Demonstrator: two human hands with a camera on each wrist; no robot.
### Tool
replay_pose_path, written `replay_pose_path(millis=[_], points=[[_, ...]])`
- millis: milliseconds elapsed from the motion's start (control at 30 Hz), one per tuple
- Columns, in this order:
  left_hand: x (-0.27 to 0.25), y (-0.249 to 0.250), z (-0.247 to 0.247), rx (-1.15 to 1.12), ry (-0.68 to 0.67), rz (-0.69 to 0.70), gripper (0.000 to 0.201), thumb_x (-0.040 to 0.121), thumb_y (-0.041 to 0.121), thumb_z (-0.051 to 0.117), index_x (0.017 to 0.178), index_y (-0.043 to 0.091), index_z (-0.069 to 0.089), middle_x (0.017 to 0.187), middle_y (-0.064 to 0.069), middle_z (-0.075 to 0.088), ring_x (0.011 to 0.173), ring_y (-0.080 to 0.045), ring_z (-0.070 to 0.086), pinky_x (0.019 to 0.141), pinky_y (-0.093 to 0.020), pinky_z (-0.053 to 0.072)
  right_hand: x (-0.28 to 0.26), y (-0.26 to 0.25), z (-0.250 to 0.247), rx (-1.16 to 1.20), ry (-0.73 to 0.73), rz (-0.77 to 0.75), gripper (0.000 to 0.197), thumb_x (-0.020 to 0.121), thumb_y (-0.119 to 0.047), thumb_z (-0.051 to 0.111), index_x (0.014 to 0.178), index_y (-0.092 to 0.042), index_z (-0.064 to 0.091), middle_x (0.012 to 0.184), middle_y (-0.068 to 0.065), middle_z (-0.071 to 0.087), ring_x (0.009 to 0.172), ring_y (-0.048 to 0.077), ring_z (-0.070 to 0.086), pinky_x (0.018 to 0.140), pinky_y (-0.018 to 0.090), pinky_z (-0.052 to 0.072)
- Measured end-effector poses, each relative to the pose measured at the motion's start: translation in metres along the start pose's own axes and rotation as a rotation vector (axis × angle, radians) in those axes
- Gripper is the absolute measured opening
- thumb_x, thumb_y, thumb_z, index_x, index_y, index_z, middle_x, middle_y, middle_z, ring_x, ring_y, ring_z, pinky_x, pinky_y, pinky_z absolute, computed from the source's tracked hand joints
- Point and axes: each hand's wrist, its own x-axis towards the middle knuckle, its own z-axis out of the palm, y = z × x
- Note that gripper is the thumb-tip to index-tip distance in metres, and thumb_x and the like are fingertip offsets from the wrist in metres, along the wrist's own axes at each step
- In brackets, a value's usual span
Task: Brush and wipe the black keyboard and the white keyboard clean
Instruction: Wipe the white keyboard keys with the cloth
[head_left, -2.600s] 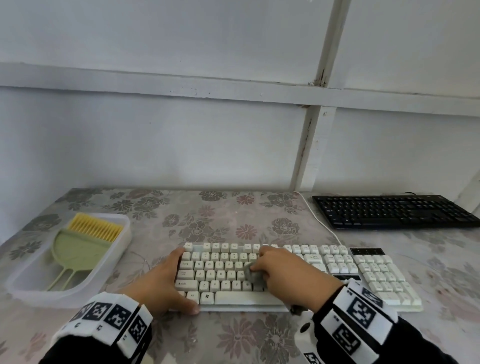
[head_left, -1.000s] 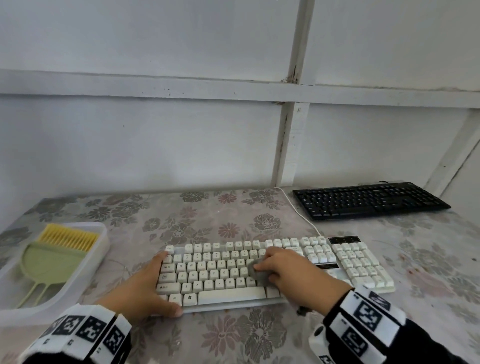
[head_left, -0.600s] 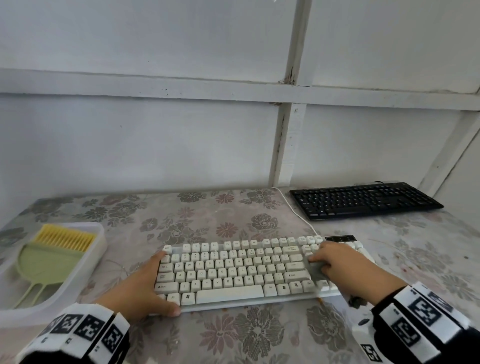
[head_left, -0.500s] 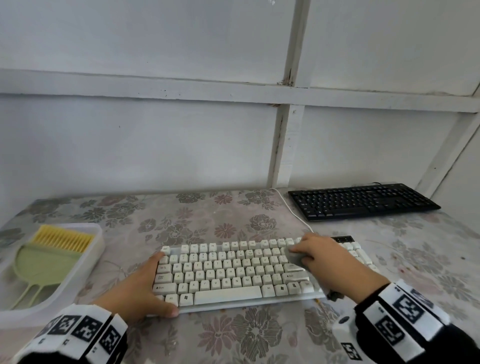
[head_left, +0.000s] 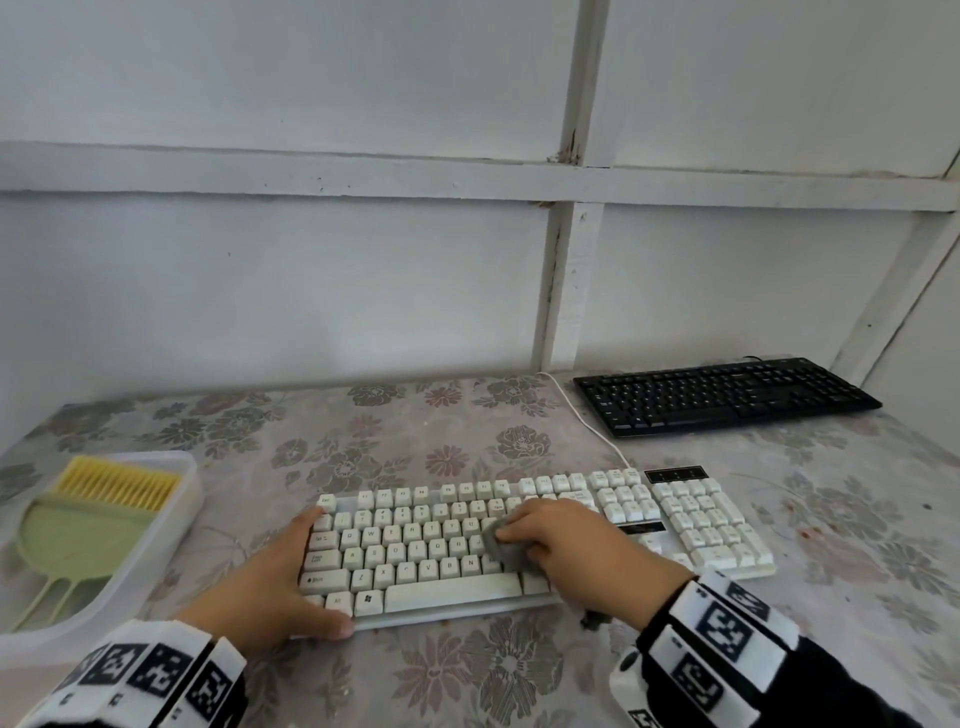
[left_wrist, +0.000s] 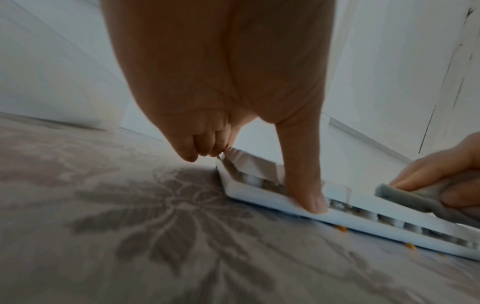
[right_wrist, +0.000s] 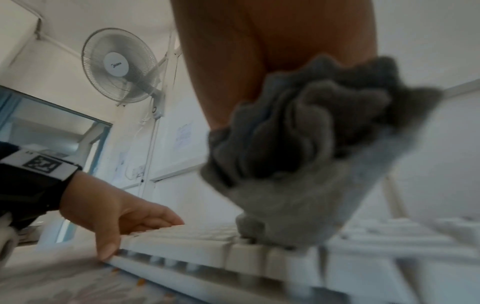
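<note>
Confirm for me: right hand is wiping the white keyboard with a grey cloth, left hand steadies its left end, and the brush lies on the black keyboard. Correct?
Not quite. In the head view the brush lies in the clear tray at the table's left, not on the black keyboard. The rest holds: right hand, grey cloth, white keyboard, left hand.

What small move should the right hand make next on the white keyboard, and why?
Probably sweep the grey cloth rightward. The right hand holds it bunched on the middle keys of the white keyboard, and the left hand braces the left end.
</note>
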Motion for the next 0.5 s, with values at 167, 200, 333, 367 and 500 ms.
replay_pose_path(millis=[167,200,333,367,500], points=[[0.001,-0.002,0.000,-0.020,-0.009,0.008,0.129,0.057,0.040,0.087,0.149,0.027,-0.002,0.152,0.004,0.023,0.134,-0.015,0.033,0.109,-0.028,0.027,-0.016,0.019,-0.007,0.031,-0.023,0.070,0.040,0.091,-0.003,0.045,0.123,-0.021,0.063,0.133,-0.010,0.053,0.120,0.010,0.048,0.100,0.016,0.033],[0.001,-0.003,0.000,-0.024,-0.014,0.012,0.131,0.054,0.043,0.087,0.149,0.028,-0.002,0.152,0.004,0.023,0.134,-0.015,0.033,0.109,-0.028,0.027,-0.019,0.020,-0.009,0.035,-0.015,0.077,0.040,0.091,-0.003,0.045,0.122,-0.021,0.063,0.131,-0.010,0.054,0.119,0.010,0.049,0.100,0.017,0.034],[0.001,-0.003,0.000,-0.027,-0.021,0.031,0.132,0.052,0.046,0.086,0.149,0.027,-0.002,0.151,0.006,0.024,0.132,-0.013,0.033,0.108,-0.026,0.027,-0.037,0.037,-0.019,0.045,-0.005,0.205,0.030,0.091,-0.006,0.048,0.106,-0.020,0.070,0.114,-0.012,0.059,0.103,0.005,0.054,0.095,0.017,0.041],[0.001,-0.004,0.001,-0.022,-0.019,0.027,0.130,0.055,0.043,0.086,0.149,0.027,-0.002,0.151,0.006,0.024,0.132,-0.013,0.034,0.108,-0.026,0.027,-0.043,0.045,-0.025,0.023,-0.016,0.261,0.028,0.090,-0.005,0.048,0.103,-0.017,0.070,0.110,-0.010,0.060,0.099,0.005,0.055,0.090,0.016,0.043],[0.000,-0.002,0.000,-0.032,-0.027,0.027,0.136,0.046,0.050,0.086,0.148,0.028,-0.002,0.151,0.005,0.025,0.131,-0.013,0.034,0.107,-0.027,0.028,-0.060,0.071,-0.050,-0.044,-0.052,0.416,0.028,0.086,0.002,0.046,0.104,-0.004,0.067,0.107,0.003,0.064,0.086,0.006,0.057,0.075,0.012,0.041]])
